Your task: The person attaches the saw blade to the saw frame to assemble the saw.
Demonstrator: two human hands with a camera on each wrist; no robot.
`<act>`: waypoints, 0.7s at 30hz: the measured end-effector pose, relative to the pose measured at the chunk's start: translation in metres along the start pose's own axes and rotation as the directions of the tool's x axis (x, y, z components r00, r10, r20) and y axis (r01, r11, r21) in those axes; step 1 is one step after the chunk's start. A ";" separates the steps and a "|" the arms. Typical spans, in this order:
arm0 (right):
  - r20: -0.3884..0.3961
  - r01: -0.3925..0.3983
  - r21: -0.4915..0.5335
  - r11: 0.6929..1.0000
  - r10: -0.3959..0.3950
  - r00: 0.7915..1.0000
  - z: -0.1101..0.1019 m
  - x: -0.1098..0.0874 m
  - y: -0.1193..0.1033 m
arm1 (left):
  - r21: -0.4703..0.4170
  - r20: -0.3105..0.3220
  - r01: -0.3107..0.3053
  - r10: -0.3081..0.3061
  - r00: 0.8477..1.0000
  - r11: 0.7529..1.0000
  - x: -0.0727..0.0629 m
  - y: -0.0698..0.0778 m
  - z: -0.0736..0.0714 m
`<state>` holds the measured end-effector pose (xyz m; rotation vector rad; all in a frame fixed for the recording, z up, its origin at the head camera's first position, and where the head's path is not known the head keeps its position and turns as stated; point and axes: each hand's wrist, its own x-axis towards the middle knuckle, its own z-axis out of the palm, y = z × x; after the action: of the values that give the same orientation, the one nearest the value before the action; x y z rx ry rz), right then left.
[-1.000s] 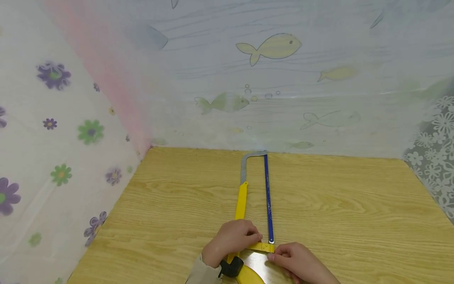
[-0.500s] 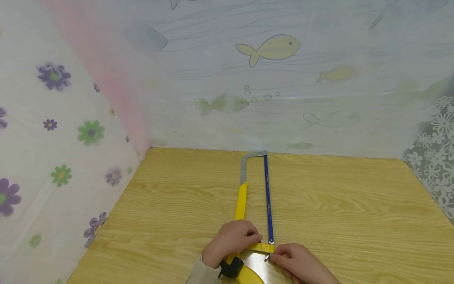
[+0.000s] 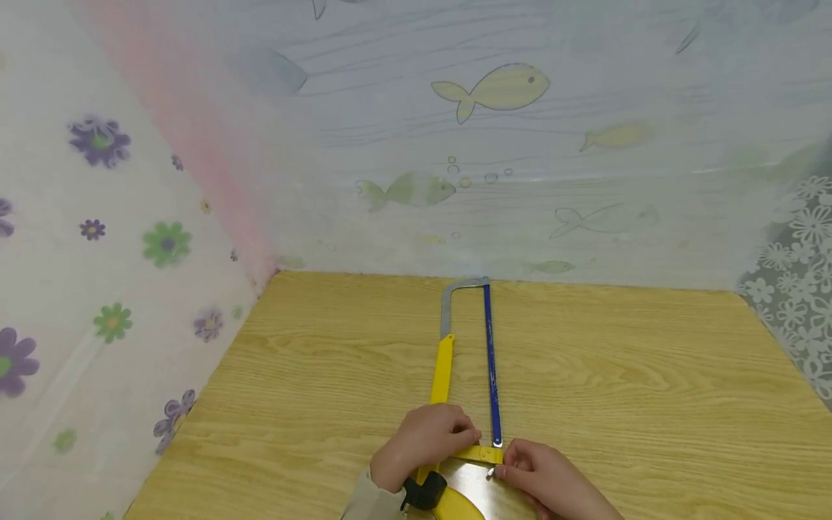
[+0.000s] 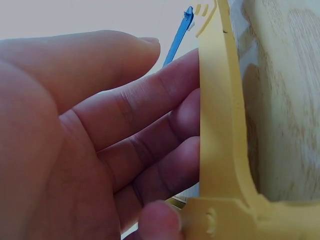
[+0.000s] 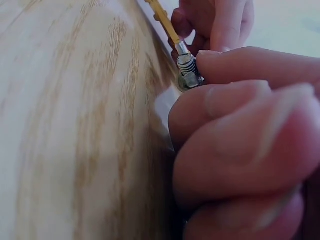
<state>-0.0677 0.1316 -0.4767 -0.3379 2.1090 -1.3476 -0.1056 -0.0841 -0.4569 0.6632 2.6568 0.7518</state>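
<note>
A hacksaw with a yellow and grey frame (image 3: 442, 368) and a blue blade (image 3: 492, 361) lies flat, its blade on the right. My left hand (image 3: 429, 433) grips the yellow frame near the handle; in the left wrist view its fingers (image 4: 150, 110) bend against the frame and the thumb stands apart. My right hand (image 3: 546, 473) is at the near end of the blade, beside the yellow cross-arm (image 3: 481, 453). Its thumb and finger pinch a small silver wing nut (image 5: 191, 79) on a threaded bolt (image 5: 186, 62). My fingers partly hide the nut.
The saw rests on a wood-grain table (image 3: 617, 361). Its far tip nearly reaches the fish-print curtain (image 3: 403, 238) behind. A flower-print curtain (image 3: 130, 274) hangs on the left. A black clamp-like piece (image 3: 425, 491) sits by my left wrist.
My right thumb and finger have shifted a little on the wing nut, so its silver end now shows. My left hand and the hacksaw have stayed in place.
</note>
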 end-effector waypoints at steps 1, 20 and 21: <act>0.003 -0.001 -0.002 1.000 0.001 1.000 0.000 0.000 0.000 | 0.004 -0.002 -0.003 0.003 1.000 1.000 0.000 0.000 0.000; 0.020 -0.031 -0.011 0.999 0.031 0.999 0.001 0.000 -0.001 | 0.013 -0.005 0.003 -0.003 1.000 1.000 0.000 0.000 0.000; 0.022 -0.027 -0.026 0.999 0.028 0.999 0.001 0.001 0.000 | 0.013 -0.004 0.004 -0.004 1.000 1.000 0.000 0.000 0.001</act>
<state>-0.0679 0.1307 -0.4768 -0.3315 2.1067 -1.2966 -0.1053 -0.0839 -0.4573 0.6602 2.6680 0.7364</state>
